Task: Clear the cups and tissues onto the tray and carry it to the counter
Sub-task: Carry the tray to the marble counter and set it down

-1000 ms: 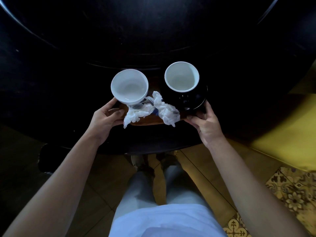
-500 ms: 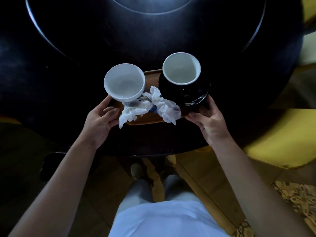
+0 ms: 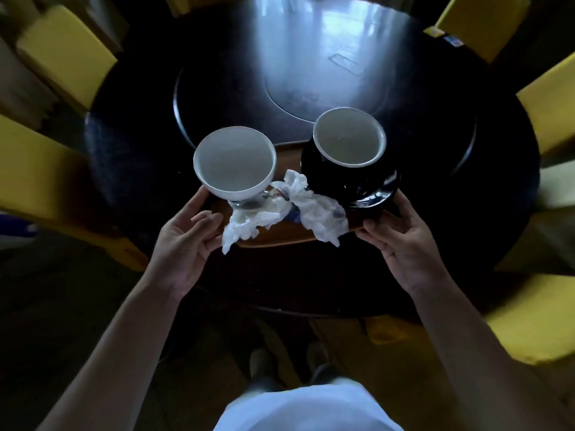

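Observation:
A brown wooden tray [image 3: 273,236] is held level above the near edge of the round dark table [image 3: 466,213]. My left hand [image 3: 183,241] grips its left end and my right hand [image 3: 404,244] grips its right end. On the tray's left stands a white cup [image 3: 235,164]. On its right a black cup with a white inside [image 3: 350,138] sits on a black saucer [image 3: 373,188]. Crumpled white tissues [image 3: 298,209] lie between them, hanging over the tray's front edge. A spoon [image 3: 249,203] shows under the white cup.
Yellow chairs ring the table: at left [image 3: 37,175], far left [image 3: 68,54], far right [image 3: 479,23], right [image 3: 550,104] and near right [image 3: 535,318]. A raised round disc [image 3: 217,73] fills the table's middle. My legs and shoes [image 3: 289,365] stand on the wooden floor below.
The view has pulled back and up, so the whole table and the chairs around it now show. Both hands keep their grip on the tray, which has risen with me.

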A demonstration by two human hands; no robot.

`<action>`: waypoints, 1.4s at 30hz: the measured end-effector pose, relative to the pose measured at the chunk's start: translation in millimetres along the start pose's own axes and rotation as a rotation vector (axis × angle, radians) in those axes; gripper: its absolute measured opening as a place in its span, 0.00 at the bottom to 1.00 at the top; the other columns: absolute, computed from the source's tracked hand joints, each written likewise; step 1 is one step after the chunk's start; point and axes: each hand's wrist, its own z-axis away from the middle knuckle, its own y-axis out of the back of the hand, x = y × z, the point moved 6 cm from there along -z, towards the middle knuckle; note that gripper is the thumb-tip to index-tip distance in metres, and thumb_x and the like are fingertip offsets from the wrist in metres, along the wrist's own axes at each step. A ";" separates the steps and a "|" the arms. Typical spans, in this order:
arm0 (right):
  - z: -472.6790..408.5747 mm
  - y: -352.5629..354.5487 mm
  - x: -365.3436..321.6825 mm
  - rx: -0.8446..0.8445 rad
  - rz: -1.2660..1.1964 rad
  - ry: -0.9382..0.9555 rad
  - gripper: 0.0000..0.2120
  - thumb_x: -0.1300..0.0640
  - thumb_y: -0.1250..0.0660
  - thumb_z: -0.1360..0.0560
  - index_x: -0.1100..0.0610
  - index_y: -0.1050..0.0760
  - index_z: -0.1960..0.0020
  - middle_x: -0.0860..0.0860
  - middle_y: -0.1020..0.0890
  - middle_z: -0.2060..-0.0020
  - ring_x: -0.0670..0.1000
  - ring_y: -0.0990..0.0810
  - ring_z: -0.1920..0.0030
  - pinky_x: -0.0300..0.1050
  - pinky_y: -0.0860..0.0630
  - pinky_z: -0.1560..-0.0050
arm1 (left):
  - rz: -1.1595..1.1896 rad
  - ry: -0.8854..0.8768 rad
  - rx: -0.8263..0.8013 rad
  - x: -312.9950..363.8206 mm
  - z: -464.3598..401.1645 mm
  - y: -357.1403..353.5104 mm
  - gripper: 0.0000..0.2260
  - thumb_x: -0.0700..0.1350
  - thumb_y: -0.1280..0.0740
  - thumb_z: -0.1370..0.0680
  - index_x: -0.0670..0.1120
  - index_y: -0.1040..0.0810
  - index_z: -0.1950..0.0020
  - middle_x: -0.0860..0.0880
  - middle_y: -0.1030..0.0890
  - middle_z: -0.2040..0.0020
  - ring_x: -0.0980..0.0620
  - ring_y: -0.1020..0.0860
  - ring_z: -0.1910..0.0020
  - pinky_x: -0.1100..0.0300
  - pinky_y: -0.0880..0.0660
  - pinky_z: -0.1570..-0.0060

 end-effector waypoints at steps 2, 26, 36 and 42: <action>0.9 -10.4 -5.0 -0.063 -0.001 -0.008 0.36 0.66 0.27 0.30 0.49 0.31 0.25 0.57 0.16 0.39 0.57 0.18 0.37 0.48 0.18 0.44 | 0.026 -0.032 0.069 5.8 19.4 7.5 0.35 0.36 0.30 0.26 0.46 0.33 0.19 0.48 0.28 0.61 0.56 0.20 0.64 0.62 0.18 0.57; 126.6 -229.5 46.7 -1.022 0.193 -0.293 0.38 0.70 0.27 0.29 0.48 0.33 0.24 0.61 0.17 0.39 0.60 0.17 0.41 0.47 0.18 0.47 | 0.212 -0.535 0.890 -34.0 412.2 82.2 0.20 0.35 0.34 0.23 0.48 0.18 0.33 0.43 0.17 0.35 0.47 0.15 0.43 0.56 0.17 0.48; 365.4 -371.8 125.5 -1.399 0.181 -0.464 0.35 0.65 0.22 0.37 0.44 0.22 0.33 0.57 0.15 0.43 0.57 0.14 0.47 0.49 0.16 0.49 | 0.114 -0.669 1.309 -78.2 694.4 129.6 0.32 0.53 0.17 0.36 0.38 0.22 0.39 0.39 0.15 0.45 0.46 0.16 0.44 0.60 0.19 0.50; 503.8 -432.7 168.7 -1.617 0.212 -0.500 0.35 0.68 0.26 0.32 0.48 0.27 0.28 0.61 0.19 0.40 0.62 0.17 0.43 0.54 0.17 0.44 | 0.136 -0.775 1.365 -98.0 830.5 140.1 0.25 0.33 0.40 0.18 0.45 0.30 0.21 0.31 0.30 0.25 0.33 0.29 0.30 0.57 0.21 0.45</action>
